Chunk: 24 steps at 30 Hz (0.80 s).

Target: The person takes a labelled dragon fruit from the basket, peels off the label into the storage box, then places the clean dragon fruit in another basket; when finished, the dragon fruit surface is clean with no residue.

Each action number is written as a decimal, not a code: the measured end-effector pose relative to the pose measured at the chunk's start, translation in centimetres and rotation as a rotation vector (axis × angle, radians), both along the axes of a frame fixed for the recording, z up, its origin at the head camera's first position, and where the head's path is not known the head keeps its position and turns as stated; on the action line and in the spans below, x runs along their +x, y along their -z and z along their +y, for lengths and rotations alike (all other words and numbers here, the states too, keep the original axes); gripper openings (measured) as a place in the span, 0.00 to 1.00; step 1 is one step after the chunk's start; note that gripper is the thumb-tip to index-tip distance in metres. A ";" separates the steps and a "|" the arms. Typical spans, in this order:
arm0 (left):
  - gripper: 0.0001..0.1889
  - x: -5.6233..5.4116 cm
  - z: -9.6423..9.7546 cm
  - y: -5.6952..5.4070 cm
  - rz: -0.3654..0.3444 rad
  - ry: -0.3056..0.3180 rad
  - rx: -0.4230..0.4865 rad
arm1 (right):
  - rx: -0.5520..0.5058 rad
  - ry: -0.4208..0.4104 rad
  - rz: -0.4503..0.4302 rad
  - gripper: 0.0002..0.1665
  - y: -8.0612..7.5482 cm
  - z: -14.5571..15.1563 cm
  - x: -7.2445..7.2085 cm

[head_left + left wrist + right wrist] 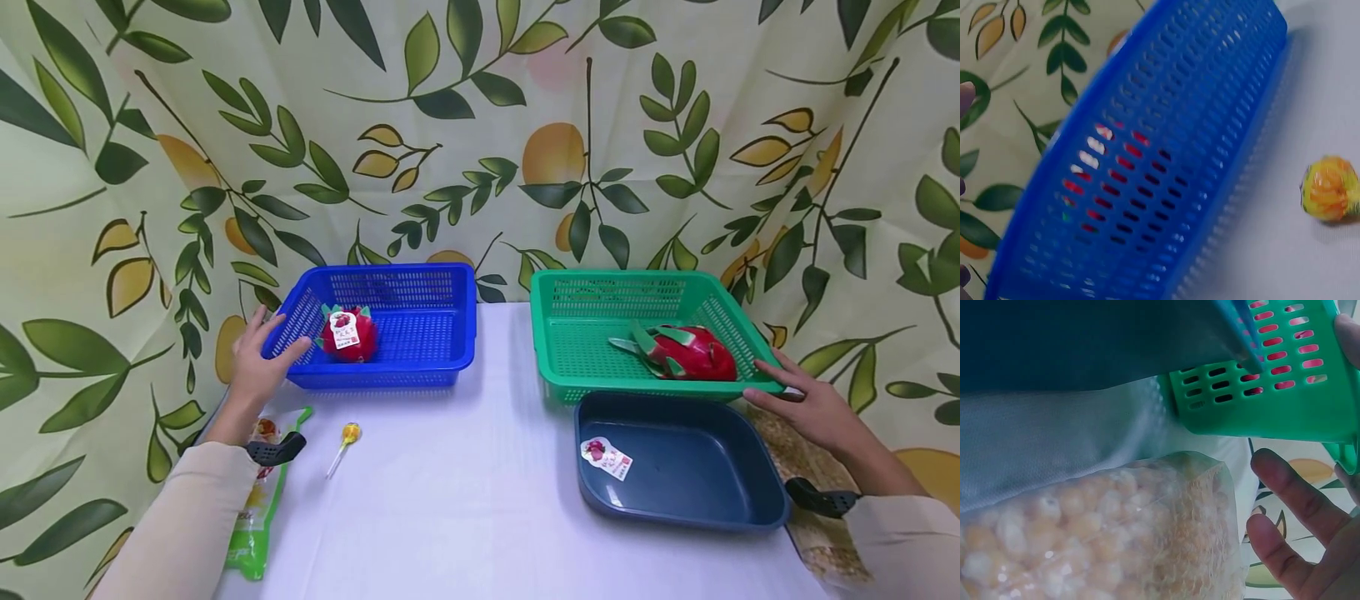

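My left hand [258, 358] is at the left end of a blue plastic basket [382, 379], its fingers spread and its thumb overlapping the near corner. Inside that basket lies a dragon fruit [360, 342] with a white label. In the left wrist view, only fingertips [965, 97] show, beyond the basket's rim. My right hand [817, 408] is at the right end of a green basket [585, 383], fingers extended and thumb against its outer wall. Another dragon fruit [697, 354], red with green scales, lies there beside a knife-like blade [624, 344], partly hidden.
A dark blue basin [682, 467] with a label sticker stands before the green basket. A clear bag of beige round pieces [1085, 531] lies on the right. On the left are a lollipop [345, 446] and a green-edged packet [251, 533]. A leaf-patterned curtain [480, 125] hangs behind.
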<state>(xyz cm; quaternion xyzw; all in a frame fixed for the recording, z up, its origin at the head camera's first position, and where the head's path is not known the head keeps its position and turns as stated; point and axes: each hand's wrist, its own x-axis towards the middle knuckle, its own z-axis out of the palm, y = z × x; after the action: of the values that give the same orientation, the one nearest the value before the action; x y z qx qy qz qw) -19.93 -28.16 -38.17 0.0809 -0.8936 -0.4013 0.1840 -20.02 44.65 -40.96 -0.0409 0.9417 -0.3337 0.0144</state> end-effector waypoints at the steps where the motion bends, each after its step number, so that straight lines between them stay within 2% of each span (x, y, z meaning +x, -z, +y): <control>1: 0.39 0.0 -0.3 0.2 -0.012 -0.002 -0.008 | 0.001 0.001 -0.002 0.44 0.0 0.0 0.0; 10: 0.41 -0.8 -2.2 1.8 -0.114 -0.028 -0.028 | -0.016 -0.001 -0.004 0.44 0.2 -0.5 0.2; 16: 0.43 -0.9 -2.9 2.6 -0.184 -0.045 -0.007 | 0.058 -0.026 -0.012 0.44 -0.6 -0.6 -0.1; 19: 0.43 -0.8 -2.9 3.0 -0.189 -0.053 0.005 | 0.107 -0.052 -0.010 0.44 -1.5 -0.5 -0.2; 24: 0.43 -0.7 -2.7 3.6 -0.145 -0.063 -0.010 | 0.196 -0.044 0.023 0.45 -3.8 -0.7 0.0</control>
<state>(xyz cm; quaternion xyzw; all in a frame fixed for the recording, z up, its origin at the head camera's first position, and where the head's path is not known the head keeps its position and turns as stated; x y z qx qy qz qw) -20.66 -30.81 -41.76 0.1369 -0.9037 -0.3838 0.1315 -20.00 43.91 -37.20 -0.0639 0.9688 -0.2390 0.0146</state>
